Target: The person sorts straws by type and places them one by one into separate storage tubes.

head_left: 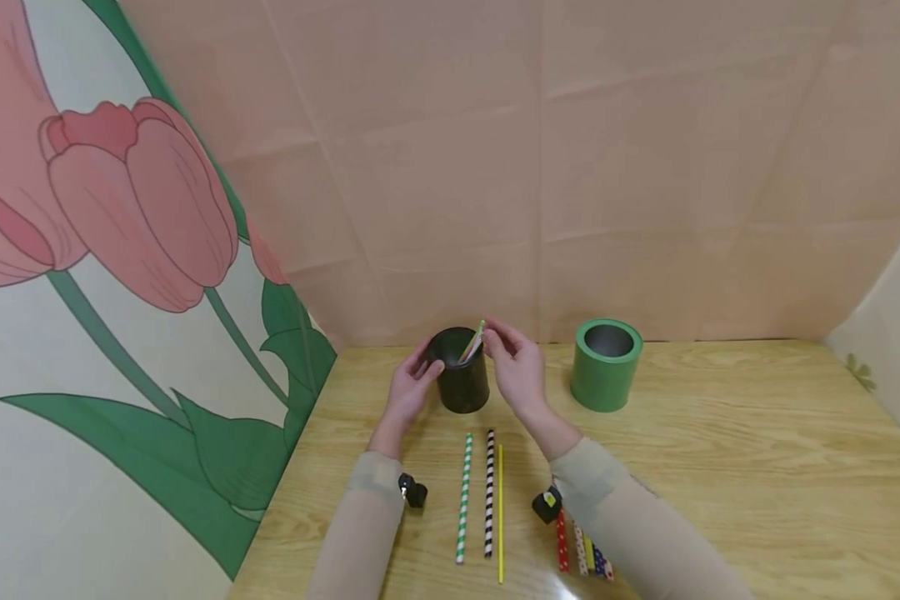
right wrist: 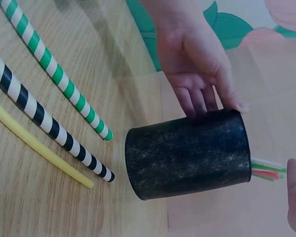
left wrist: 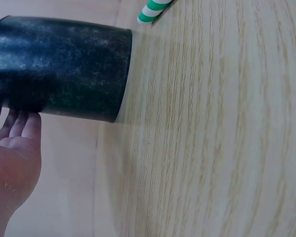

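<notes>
A black cylindrical cup stands upright near the back of the table, with several thin coloured straws sticking out of its mouth. My left hand grips the cup's left side, its thumb at the rim and the fingers around the wall. Close to the straw tips, at the cup's right rim, is my right hand. The right wrist view shows a small gap between that hand and the straw ends, and its fingers look bent but loose. Inside the cup, the lower straws are hidden.
In front of the cup lie a green-and-white striped straw, a black-and-white striped straw and a yellow straw. A green cylindrical cup stands to the right. Several patterned straws lie partly under the right forearm.
</notes>
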The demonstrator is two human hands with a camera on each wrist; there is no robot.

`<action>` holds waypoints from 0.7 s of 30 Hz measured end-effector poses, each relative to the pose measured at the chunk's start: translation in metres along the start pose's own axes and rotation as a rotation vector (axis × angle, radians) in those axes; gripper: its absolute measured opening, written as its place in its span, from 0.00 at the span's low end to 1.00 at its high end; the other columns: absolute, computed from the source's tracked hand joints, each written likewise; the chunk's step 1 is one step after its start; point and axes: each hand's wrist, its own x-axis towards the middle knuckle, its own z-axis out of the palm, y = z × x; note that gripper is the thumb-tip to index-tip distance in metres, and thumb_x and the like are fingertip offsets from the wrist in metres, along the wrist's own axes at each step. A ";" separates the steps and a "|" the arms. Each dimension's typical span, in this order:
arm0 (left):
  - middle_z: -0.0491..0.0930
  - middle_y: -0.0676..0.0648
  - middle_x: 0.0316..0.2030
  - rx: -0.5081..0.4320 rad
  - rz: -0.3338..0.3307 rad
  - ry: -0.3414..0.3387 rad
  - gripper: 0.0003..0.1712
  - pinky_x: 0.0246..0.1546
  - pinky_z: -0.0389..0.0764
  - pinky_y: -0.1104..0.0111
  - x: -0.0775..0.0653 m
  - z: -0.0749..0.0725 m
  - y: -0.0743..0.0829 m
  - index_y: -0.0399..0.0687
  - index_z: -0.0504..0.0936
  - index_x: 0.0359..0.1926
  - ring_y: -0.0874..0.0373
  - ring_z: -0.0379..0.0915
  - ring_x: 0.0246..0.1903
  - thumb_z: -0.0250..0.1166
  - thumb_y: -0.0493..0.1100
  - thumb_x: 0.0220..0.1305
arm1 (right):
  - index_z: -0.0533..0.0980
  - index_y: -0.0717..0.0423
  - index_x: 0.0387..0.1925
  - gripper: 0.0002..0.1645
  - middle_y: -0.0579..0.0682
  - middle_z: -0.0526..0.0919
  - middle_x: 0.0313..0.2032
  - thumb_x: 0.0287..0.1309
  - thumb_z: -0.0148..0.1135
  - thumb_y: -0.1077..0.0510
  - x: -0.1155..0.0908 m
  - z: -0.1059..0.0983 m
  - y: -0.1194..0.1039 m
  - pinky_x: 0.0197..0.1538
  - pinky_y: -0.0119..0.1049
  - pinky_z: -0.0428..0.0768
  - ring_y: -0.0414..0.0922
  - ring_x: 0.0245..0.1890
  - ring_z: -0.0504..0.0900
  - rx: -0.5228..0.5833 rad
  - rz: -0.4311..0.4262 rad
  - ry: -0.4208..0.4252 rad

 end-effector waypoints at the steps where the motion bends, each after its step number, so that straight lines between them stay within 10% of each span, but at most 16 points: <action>1: 0.65 0.35 0.77 0.002 0.001 0.000 0.34 0.74 0.69 0.55 0.000 0.000 0.000 0.39 0.70 0.78 0.38 0.63 0.76 0.68 0.35 0.75 | 0.83 0.66 0.62 0.20 0.64 0.87 0.56 0.77 0.65 0.58 -0.001 -0.001 -0.001 0.56 0.49 0.87 0.63 0.53 0.87 0.004 -0.002 0.002; 10: 0.66 0.36 0.77 0.013 0.014 -0.006 0.34 0.73 0.70 0.56 0.000 0.000 0.001 0.38 0.69 0.79 0.39 0.63 0.76 0.67 0.35 0.76 | 0.84 0.64 0.58 0.16 0.61 0.88 0.50 0.74 0.67 0.62 -0.028 -0.022 0.005 0.44 0.29 0.88 0.50 0.45 0.87 -0.178 0.106 -0.081; 21: 0.63 0.36 0.79 0.014 0.018 -0.016 0.36 0.74 0.68 0.54 0.000 -0.001 0.001 0.35 0.66 0.79 0.38 0.61 0.77 0.67 0.34 0.76 | 0.84 0.68 0.49 0.17 0.54 0.87 0.36 0.58 0.76 0.66 -0.074 -0.053 0.043 0.35 0.40 0.89 0.46 0.32 0.85 -0.443 0.497 -0.332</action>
